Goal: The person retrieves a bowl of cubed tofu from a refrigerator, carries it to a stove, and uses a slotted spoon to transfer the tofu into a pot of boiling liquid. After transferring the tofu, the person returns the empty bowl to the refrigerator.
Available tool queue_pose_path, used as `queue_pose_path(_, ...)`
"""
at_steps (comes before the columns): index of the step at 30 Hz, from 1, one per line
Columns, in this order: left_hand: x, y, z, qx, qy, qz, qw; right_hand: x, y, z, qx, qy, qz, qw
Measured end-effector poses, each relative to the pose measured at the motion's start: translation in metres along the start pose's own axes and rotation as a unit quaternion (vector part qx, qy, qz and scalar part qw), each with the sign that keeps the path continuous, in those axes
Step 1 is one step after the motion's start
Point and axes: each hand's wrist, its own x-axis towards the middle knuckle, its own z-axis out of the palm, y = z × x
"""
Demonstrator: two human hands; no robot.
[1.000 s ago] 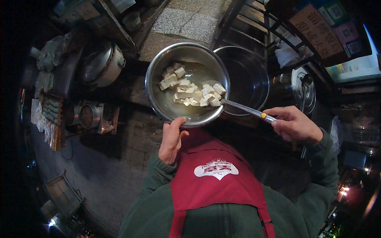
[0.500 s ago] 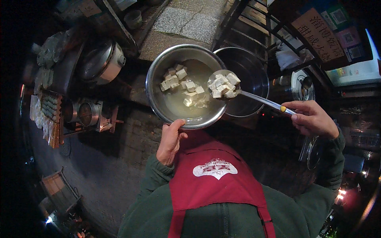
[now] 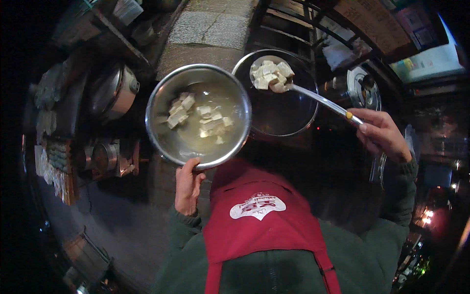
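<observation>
My left hand (image 3: 188,188) grips the near rim of a round steel bowl (image 3: 157,142), thumb over the edge. Cloudy liquid and several white tofu cubes (image 3: 211,120) lie in the bowl. With my right hand (image 3: 384,133) I hold a long-handled ladle (image 3: 320,100) by its handle, which has a yellow band. Its round scoop is heaped with tofu cubes (image 3: 271,75) and hangs over the left part of a large dark-bottomed steel pot (image 3: 289,115). That pot stands just right of the bowl, partly behind it.
A lidded steel pot (image 3: 122,93) stands at the left, with egg trays (image 3: 59,157) and a smaller steel pot (image 3: 105,158) nearer me. A dark metal rack (image 3: 289,27) rises behind the large pot. Right of it sits a round container with a shiny lid (image 3: 363,88).
The ladle with tofu has gone from the bowl's right edge to over the large pot. My left hand has shifted the bowl leftward, away from the ladle. The head view has turned slightly.
</observation>
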Motion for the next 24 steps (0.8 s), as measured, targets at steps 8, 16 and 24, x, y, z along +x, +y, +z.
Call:
queue_pose_path(8,0.004,0.019,-0.005,-0.017,0.033,0.011,0.999,0.104,0.070,-0.022,-0.039,0.030,-0.004,0.999)
queue_pose_path(16,-0.003,0.021,-0.007,-0.046,0.040,-0.002,0.998,0.219,0.150,0.020,-0.395,0.105,-0.028,0.912)
queue_pose_path(24,-0.008,0.024,-0.003,-0.031,0.039,-0.022,0.999,0.213,0.169,0.043,-0.620,0.181,-0.076,0.759)
